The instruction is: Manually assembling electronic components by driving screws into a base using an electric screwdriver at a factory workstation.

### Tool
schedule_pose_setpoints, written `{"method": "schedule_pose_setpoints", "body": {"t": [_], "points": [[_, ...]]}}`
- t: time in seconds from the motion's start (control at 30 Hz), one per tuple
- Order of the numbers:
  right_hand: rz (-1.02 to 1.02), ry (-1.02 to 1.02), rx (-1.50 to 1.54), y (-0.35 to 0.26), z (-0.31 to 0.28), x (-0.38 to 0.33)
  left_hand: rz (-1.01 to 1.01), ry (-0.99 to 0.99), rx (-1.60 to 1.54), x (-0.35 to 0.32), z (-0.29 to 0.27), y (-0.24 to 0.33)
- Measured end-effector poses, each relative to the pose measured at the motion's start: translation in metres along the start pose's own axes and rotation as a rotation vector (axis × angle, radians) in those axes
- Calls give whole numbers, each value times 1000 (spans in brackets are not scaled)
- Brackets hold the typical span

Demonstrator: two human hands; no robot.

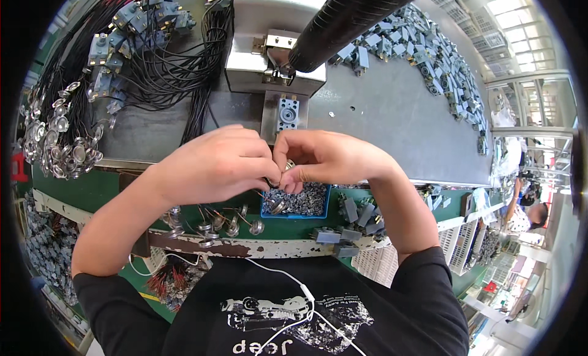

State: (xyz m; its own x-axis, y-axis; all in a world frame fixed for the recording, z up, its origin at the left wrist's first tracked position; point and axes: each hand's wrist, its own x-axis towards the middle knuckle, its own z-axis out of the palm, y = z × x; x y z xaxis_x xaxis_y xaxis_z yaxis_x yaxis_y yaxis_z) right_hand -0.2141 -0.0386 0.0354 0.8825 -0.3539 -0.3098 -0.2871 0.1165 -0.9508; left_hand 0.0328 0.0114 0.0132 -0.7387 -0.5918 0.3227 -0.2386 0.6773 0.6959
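Silver discs (64,135) on black wires (75,43) line the left side of the frame. At centre, the left hand (222,163), its hold hidden, meets the right hand (337,157), pinched on a small metal part (290,165); the step in hand appears to be fine fingertip work, calling next for steady alignment. Just below, a blue tray (297,217) holds loose metal pieces (309,200); grey switch blocks (422,46) spread across the upper right.

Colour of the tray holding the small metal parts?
Blue; the tray shows best in the head view.
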Motion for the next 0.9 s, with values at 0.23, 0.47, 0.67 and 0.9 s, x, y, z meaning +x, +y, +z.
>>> {"method": "schedule_pose_setpoints", "body": {"t": [0.23, 0.47, 0.67, 0.9], "points": [[-461, 904, -150, -23, -9, -36, -274, 330, 109, 26, -11, 8], [-1023, 1353, -217, -89, -6, -9, -231, 271, 294, 29, 10, -11], [-749, 915, 13, -102, -18, 34, -296, 199, 306, 31, 1, -13], [-930, 1004, -64, -100, -22, 48, -342, 165, 296, 31, -1, -13]]}}
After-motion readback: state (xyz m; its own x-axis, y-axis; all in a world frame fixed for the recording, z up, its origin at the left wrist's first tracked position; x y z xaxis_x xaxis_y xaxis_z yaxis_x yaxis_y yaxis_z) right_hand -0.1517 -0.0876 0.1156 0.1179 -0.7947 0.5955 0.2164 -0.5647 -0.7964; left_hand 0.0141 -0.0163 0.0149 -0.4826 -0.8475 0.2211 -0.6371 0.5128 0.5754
